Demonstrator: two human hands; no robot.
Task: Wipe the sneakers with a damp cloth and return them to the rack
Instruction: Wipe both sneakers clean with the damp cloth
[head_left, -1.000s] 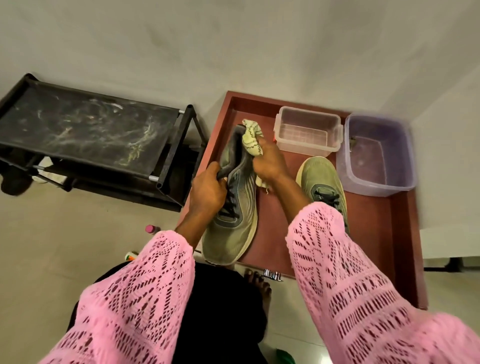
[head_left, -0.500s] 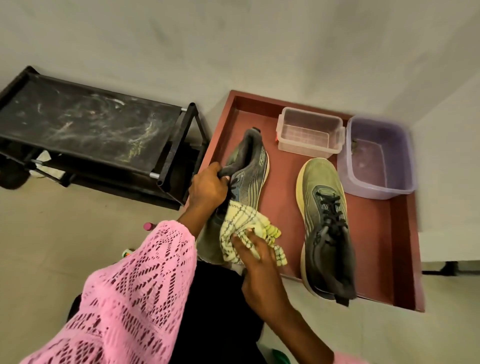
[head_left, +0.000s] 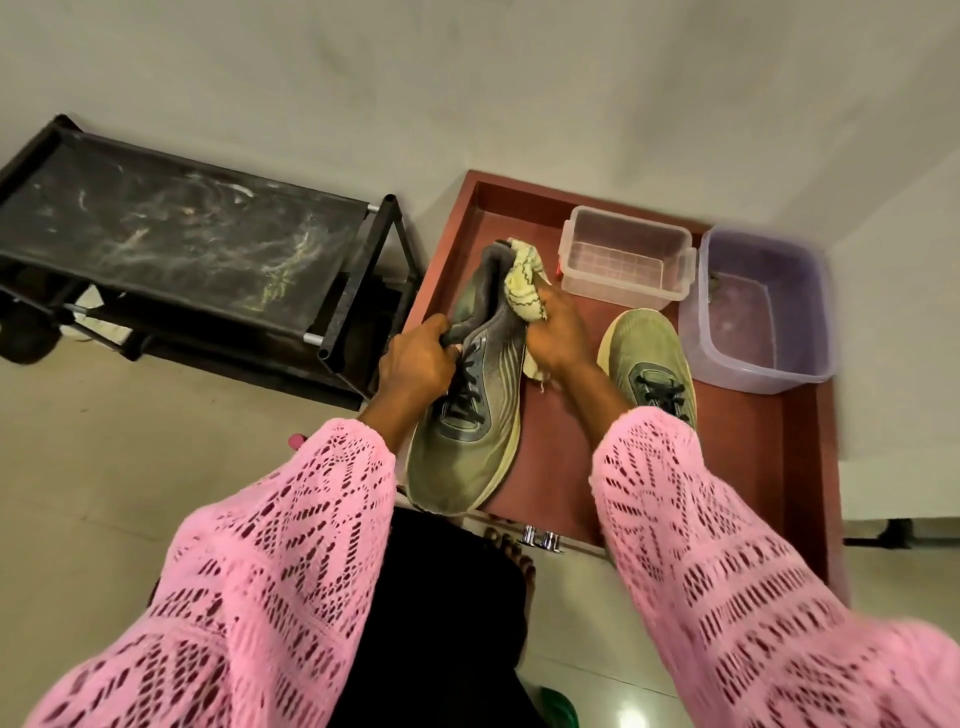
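Head view: the left hand (head_left: 415, 364) grips the held sneaker (head_left: 470, 395) by its collar, beside the laces, which looks meant to steady the shoe and turn its outer side toward the cloth. The right hand (head_left: 553, 338) is clenched around the bunched yellow-checked cloth (head_left: 525, 283) and presses it against the heel end, toe pointing back at the person. The shoe hangs over the near left part of the reddish tray (head_left: 748, 441), I'd guess so drips land there. The second sneaker (head_left: 644, 358) lies flat on the tray to the right, partly under the pink sleeve (head_left: 727, 545). A clear tub (head_left: 626, 260) and a purple basin (head_left: 761, 312) sit at the far edge, near for re-wetting. The black rack (head_left: 176, 249) stands to the left, its top shelf bare of shoes.
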